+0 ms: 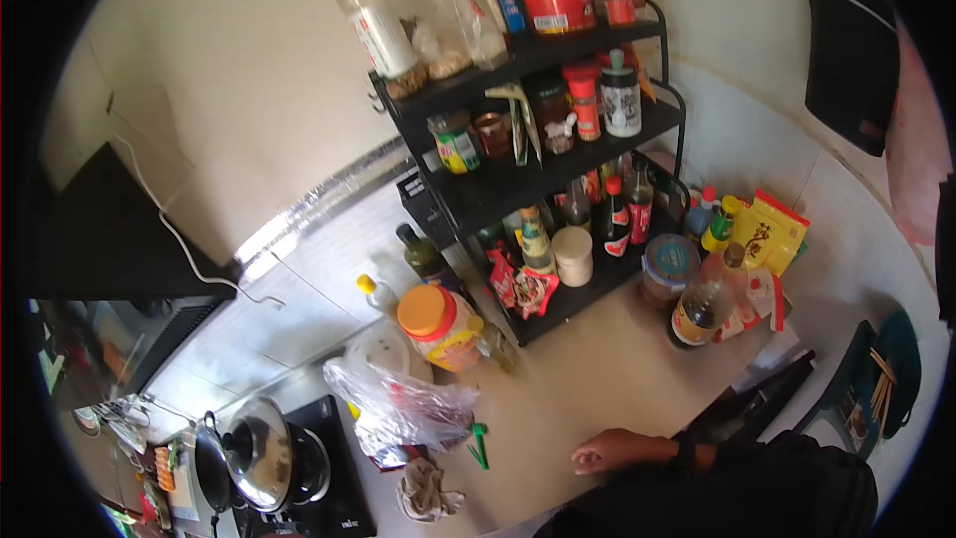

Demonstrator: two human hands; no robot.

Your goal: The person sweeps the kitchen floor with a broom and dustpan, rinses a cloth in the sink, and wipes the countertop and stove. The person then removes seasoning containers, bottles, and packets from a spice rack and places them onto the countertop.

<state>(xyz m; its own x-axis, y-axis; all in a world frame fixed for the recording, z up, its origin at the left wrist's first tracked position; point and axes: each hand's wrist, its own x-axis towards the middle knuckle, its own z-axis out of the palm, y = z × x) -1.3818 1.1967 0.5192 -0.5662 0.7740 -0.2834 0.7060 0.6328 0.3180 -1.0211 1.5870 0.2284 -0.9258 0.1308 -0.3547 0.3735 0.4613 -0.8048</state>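
Note:
My right hand (601,450) reaches in from the lower right, over the front part of the counter (588,379). Its fingers look curled in, and nothing shows in them. A dark sleeve and a dark band at the wrist cover the arm behind it. Left of the hand, apart from it, a green clip-like item (480,445) lies beside a clear plastic bag (403,399). A crumpled grey-beige cloth (426,491) sits near the front edge. My left hand is out of the picture.
A black three-tier rack (528,179) with jars and bottles stands at the back. An orange-lidded jar (438,324) is left of it; a dark sauce bottle (699,314) and a yellow packet (767,231) are right. A lidded pot (264,453) sits on the cooktop.

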